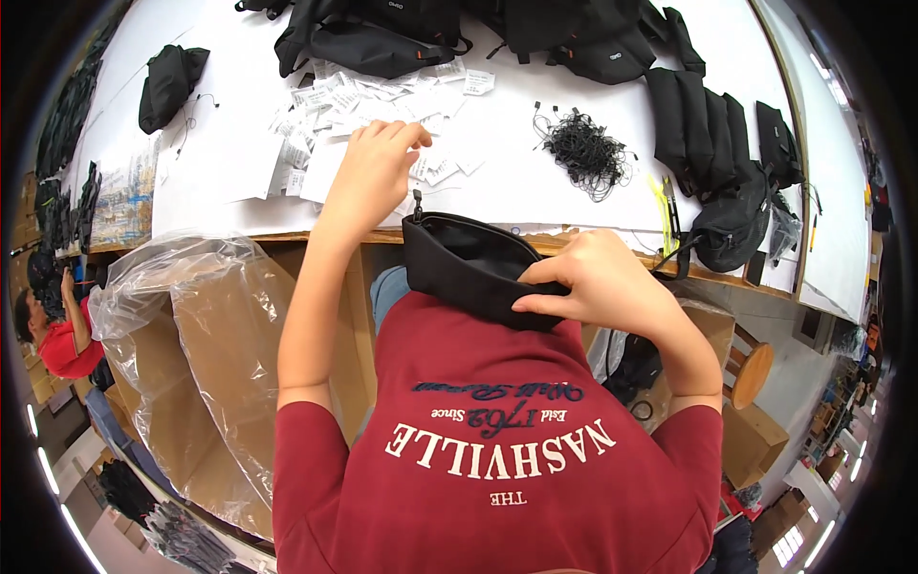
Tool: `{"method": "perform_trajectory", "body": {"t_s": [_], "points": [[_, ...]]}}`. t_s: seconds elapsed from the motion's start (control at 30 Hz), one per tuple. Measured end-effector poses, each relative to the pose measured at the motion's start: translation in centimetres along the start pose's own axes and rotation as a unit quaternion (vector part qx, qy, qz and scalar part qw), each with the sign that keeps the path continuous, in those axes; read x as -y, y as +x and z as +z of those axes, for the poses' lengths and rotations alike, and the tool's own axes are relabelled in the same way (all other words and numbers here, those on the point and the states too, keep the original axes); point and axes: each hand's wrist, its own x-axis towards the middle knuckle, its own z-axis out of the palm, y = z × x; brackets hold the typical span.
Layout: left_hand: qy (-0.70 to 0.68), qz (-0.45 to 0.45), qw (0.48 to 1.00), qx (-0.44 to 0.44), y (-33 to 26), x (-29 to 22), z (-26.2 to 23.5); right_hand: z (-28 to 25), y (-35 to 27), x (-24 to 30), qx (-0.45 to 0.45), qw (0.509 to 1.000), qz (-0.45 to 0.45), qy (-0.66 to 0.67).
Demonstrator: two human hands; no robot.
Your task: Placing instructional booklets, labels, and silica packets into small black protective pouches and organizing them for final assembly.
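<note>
A black zippered pouch [478, 273] lies against my front at the table's near edge, its mouth unzipped and gaping. My right hand [583, 277] grips the pouch's right end, thumb outside and fingers over the rim. A zipper pull stands up at the pouch's left end. My left hand [382, 172] is raised past the pouch, over the near side of a heap of white printed labels [349, 100]. Its fingers are bent and somewhat apart, with nothing visible in them; the thumb is hidden. Right of the labels sits a tangled pile of thin black cords [583, 153].
Black bags [382, 48] are heaped along the far side; more black pouches [698, 134] stand at the right. One pouch [170, 88] lies far left. Beside me on the left is a plastic-lined cardboard box [229, 354]. A person [62, 335] in red is at far left; a wooden stool [753, 376] is right.
</note>
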Motion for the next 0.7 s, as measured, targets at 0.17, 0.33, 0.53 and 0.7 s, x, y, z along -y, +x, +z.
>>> {"method": "perform_trajectory", "body": {"t_s": [0.17,0.33,0.53,0.7], "points": [[0.183,0.071,0.980,-0.024,0.2,2.9,2.8,0.5,-0.3,0.0,-0.020,0.999,-0.021,-0.021],[0.144,0.065,0.987,-0.019,0.8,3.5,1.5,0.6,-0.4,0.4,-0.080,0.986,-0.100,-0.106],[-0.138,0.030,0.987,-0.078,-0.2,-3.9,-3.5,-0.4,-0.3,-0.1,-0.101,0.975,-0.096,-0.171],[-0.082,0.157,0.984,0.031,-0.9,-5.4,-3.0,-0.6,0.4,-0.4,-0.159,0.965,-0.103,-0.183]]}}
